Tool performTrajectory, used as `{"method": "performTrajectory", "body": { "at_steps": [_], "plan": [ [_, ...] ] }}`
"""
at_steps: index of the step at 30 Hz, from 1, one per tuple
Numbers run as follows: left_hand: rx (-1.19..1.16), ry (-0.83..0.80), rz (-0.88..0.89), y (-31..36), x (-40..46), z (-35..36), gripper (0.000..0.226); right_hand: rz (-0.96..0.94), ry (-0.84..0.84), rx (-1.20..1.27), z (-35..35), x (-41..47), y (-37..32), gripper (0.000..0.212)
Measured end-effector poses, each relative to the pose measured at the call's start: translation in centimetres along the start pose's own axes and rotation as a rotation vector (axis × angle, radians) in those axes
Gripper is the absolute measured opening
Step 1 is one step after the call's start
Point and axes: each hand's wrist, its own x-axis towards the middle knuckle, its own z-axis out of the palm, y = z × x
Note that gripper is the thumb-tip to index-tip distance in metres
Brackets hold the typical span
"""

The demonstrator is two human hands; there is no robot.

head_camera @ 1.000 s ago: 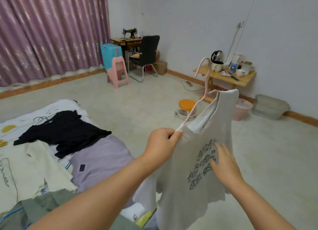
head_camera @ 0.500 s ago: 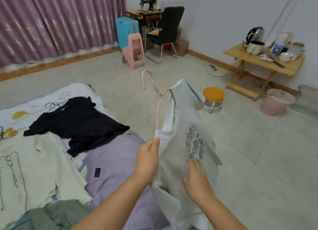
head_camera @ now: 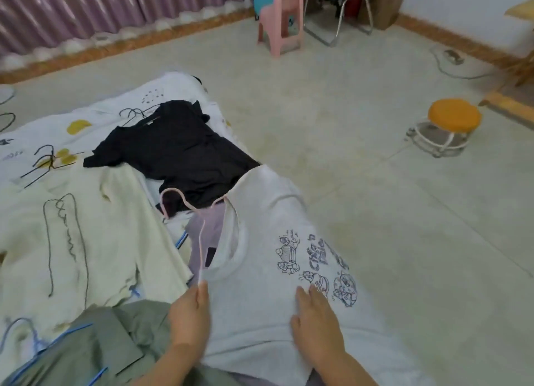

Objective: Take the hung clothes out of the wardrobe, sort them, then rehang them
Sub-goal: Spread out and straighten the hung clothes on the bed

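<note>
A light grey T-shirt (head_camera: 268, 229) with a dark cartoon print lies spread over the bed's near right corner, still on a pink hanger (head_camera: 185, 203). My left hand (head_camera: 189, 319) pinches the hanger's lower end at the shirt's shoulder. My right hand (head_camera: 316, 325) rests flat on the shirt just below the print, fingers straight. Beside it on the bed lie a black T-shirt (head_camera: 176, 149), a cream garment (head_camera: 78, 241) with a dark line drawing, a lilac garment (head_camera: 208, 227) under the hanger, and a grey-green garment (head_camera: 95, 348) on a blue hanger.
The bed (head_camera: 95, 117) has a white patterned cover with loose black hangers (head_camera: 46, 160) on it. On the tiled floor stand an orange-topped stool (head_camera: 450, 120), a pink plastic chair (head_camera: 281, 19) and a metal-legged chair (head_camera: 338, 13). A cable (head_camera: 450, 71) lies by the right wall.
The grey shirt, held up in the air before, has come down onto the bed with both hands following it. The view has tilted downward.
</note>
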Motion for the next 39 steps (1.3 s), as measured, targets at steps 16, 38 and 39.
{"method": "performTrajectory", "body": {
  "at_steps": [16,38,39],
  "plan": [
    [0.912,-0.565,0.439,-4.9,-0.1,1.9,0.047,-0.056,-0.175,-0.261,4.2,1.9,-1.2,0.04],
    [0.629,-0.572,0.237,4.1,-21.4,-16.0,0.039,-0.172,-0.183,-0.296,-12.2,-22.0,-1.0,0.04],
    [0.618,-0.547,0.215,3.6,-22.8,-16.8,0.04,-0.19,-0.195,-0.312,-12.4,-23.4,-1.1,0.041]
  ]
}}
